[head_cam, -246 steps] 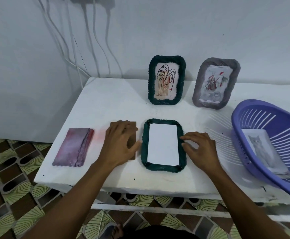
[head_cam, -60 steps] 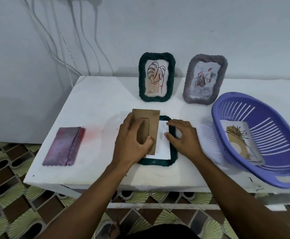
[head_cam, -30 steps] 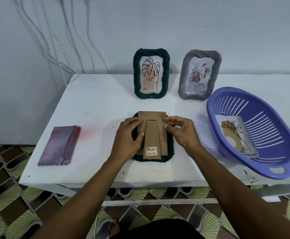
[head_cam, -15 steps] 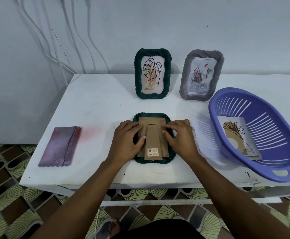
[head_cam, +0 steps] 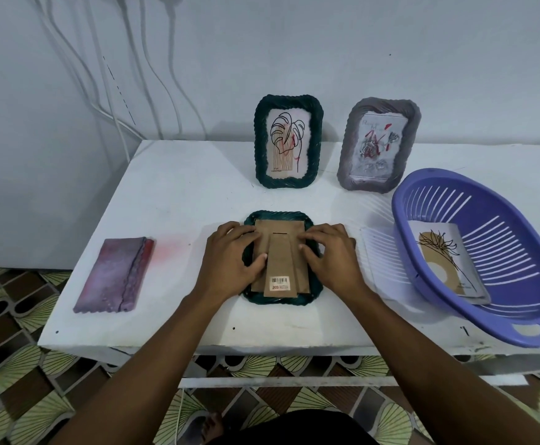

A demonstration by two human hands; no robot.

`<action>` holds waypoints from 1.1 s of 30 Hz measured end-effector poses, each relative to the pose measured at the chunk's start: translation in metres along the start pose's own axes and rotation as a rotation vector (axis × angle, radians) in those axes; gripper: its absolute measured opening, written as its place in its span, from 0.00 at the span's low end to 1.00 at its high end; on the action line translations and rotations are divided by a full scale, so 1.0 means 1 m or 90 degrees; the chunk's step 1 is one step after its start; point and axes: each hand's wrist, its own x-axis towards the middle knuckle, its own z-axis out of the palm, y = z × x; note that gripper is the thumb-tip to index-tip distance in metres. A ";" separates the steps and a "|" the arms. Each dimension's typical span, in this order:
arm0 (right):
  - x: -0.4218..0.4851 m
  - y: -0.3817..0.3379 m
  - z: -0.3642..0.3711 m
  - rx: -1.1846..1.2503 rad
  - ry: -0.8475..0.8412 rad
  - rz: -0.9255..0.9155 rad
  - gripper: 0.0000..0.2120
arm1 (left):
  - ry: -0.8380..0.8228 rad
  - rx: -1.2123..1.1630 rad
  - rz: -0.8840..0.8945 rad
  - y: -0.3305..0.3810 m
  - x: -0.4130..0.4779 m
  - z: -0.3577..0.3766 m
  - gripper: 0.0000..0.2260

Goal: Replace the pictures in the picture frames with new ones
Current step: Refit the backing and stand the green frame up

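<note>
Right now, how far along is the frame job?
Two frames, green and grey, stand upright holding pictures. In hand: left hand and right hand press the cardboard backing into the face-down green frame. Left: the pink frame, face down; one picture in the basket.

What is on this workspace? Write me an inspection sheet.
Surface: white table, faint pink stain near the left.
Job's things: dark green frame face down, brown cardboard backing on it; green leaf-print frame and grey frame upright; purple slotted basket holding a print.
Clutter: pink-purple frame lying flat.
Grippers: left hand and right hand pressing the backing.
Cables: white wires down the wall.
Surroundings: patterned floor tiles.
</note>
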 end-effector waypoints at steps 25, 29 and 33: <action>0.047 0.012 -0.004 0.060 -0.048 0.041 0.14 | -0.040 -0.152 -0.051 -0.030 0.055 -0.003 0.12; 0.049 0.014 -0.006 0.070 -0.056 0.029 0.10 | -0.031 -0.144 -0.038 -0.034 0.055 0.000 0.09; 0.049 0.014 -0.006 0.062 -0.061 0.022 0.09 | -0.032 -0.139 -0.044 -0.034 0.055 0.002 0.09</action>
